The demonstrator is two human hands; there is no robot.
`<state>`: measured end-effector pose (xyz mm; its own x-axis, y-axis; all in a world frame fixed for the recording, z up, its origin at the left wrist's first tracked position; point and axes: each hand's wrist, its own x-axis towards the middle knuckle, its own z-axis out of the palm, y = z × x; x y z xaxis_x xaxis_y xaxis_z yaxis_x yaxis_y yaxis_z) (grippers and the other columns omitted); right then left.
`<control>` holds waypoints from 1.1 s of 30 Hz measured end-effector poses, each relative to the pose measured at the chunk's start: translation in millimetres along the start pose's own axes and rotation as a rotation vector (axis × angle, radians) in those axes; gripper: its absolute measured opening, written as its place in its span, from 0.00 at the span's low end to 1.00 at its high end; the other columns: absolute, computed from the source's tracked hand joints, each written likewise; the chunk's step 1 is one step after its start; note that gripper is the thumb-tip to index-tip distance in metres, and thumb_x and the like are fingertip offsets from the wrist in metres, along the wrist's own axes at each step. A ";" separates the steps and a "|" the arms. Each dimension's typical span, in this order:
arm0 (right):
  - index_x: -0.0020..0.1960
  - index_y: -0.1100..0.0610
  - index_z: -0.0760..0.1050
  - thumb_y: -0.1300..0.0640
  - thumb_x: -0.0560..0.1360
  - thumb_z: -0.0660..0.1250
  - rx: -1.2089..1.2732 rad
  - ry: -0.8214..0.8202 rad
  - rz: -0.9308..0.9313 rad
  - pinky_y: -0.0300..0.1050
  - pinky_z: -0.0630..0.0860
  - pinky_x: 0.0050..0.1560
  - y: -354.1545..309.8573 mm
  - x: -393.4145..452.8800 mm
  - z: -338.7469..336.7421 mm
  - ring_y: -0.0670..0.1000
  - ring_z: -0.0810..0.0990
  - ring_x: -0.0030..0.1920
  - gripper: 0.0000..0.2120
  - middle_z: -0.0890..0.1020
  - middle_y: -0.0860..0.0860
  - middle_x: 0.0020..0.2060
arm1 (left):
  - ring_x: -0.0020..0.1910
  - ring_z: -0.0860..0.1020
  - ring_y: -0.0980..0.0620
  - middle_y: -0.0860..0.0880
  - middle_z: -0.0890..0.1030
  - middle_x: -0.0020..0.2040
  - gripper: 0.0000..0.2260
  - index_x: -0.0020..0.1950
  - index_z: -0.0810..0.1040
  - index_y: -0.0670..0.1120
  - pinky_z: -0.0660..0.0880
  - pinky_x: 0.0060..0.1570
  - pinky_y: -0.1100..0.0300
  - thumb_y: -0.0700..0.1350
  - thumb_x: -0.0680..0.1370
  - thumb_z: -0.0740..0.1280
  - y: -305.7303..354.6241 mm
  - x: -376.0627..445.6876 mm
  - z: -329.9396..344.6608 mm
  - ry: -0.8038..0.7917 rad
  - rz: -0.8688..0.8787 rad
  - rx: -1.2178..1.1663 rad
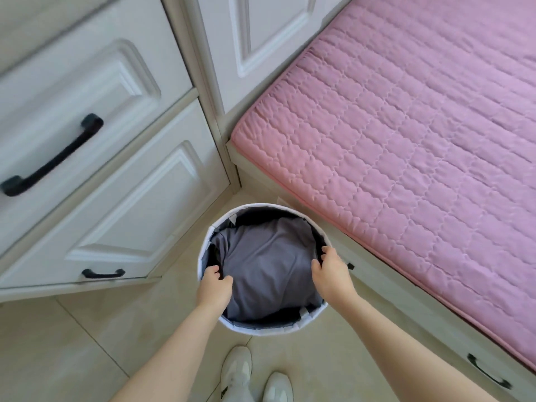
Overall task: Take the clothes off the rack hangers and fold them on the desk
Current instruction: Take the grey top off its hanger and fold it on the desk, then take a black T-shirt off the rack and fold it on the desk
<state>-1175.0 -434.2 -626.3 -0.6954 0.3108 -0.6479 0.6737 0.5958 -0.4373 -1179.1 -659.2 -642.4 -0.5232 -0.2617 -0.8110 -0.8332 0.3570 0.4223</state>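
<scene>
A round white laundry basket (269, 332) with a dark lining stands on the tiled floor in front of my feet. Inside it lies a grey garment (269, 268), bunched up and filling most of the opening; darker cloth shows around it. My left hand (214, 288) grips the basket's left rim, fingers curled over the edge. My right hand (330, 268) grips the right rim the same way. No rack, hangers or desk appear in view.
White cabinet drawers with black handles (52, 158) stand to the left. A bed with a pink quilted cover (406, 140) runs along the right, with drawers beneath it. My white shoes (236, 369) are just behind the basket on the beige tiles.
</scene>
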 end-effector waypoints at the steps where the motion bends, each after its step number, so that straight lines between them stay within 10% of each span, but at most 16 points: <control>1: 0.73 0.62 0.61 0.57 0.81 0.57 0.028 0.005 -0.004 0.50 0.70 0.63 -2.4 -11.7 -11.7 0.58 0.72 0.66 0.22 0.72 0.58 0.68 | 0.66 0.72 0.42 0.43 0.71 0.70 0.22 0.74 0.64 0.44 0.67 0.68 0.47 0.40 0.79 0.61 4.5 -11.2 -5.0 0.002 0.000 -0.039; 5: 0.70 0.60 0.65 0.56 0.80 0.57 0.124 0.013 -0.024 0.46 0.72 0.58 -9.4 -62.5 -48.2 0.54 0.76 0.57 0.19 0.77 0.52 0.57 | 0.49 0.78 0.45 0.46 0.78 0.48 0.16 0.67 0.69 0.43 0.77 0.58 0.45 0.37 0.79 0.60 22.1 -64.2 -21.1 0.020 0.025 -0.218; 13: 0.61 0.52 0.75 0.54 0.80 0.60 0.259 0.089 -0.088 0.40 0.69 0.51 -46.4 -190.9 -120.4 0.47 0.76 0.55 0.12 0.79 0.46 0.53 | 0.47 0.83 0.45 0.46 0.83 0.49 0.07 0.56 0.74 0.44 0.79 0.47 0.54 0.38 0.80 0.60 71.2 -224.8 -66.8 -0.037 0.230 -0.447; 29: 0.51 0.46 0.76 0.55 0.79 0.62 0.614 0.377 -0.041 0.48 0.77 0.54 -57.5 -445.3 -122.3 0.47 0.80 0.51 0.06 0.82 0.46 0.47 | 0.37 0.80 0.60 0.54 0.83 0.38 0.05 0.49 0.76 0.53 0.74 0.37 0.67 0.43 0.80 0.64 50.2 -418.9 -153.0 -0.312 0.896 0.147; 33: 0.53 0.48 0.75 0.56 0.79 0.62 0.646 0.483 0.026 0.41 0.75 0.51 -30.3 -517.2 -109.0 0.45 0.80 0.51 0.06 0.82 0.45 0.47 | 0.37 0.81 0.56 0.54 0.83 0.37 0.06 0.47 0.77 0.53 0.79 0.43 0.56 0.43 0.80 0.64 31.6 -453.6 -151.9 -0.469 0.925 0.284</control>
<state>-863.0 -532.3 -210.0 -0.6097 0.6922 -0.3862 0.5999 0.0844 -0.7956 -995.3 -665.4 -199.6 -0.7584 0.5654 -0.3243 -0.0451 0.4508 0.8915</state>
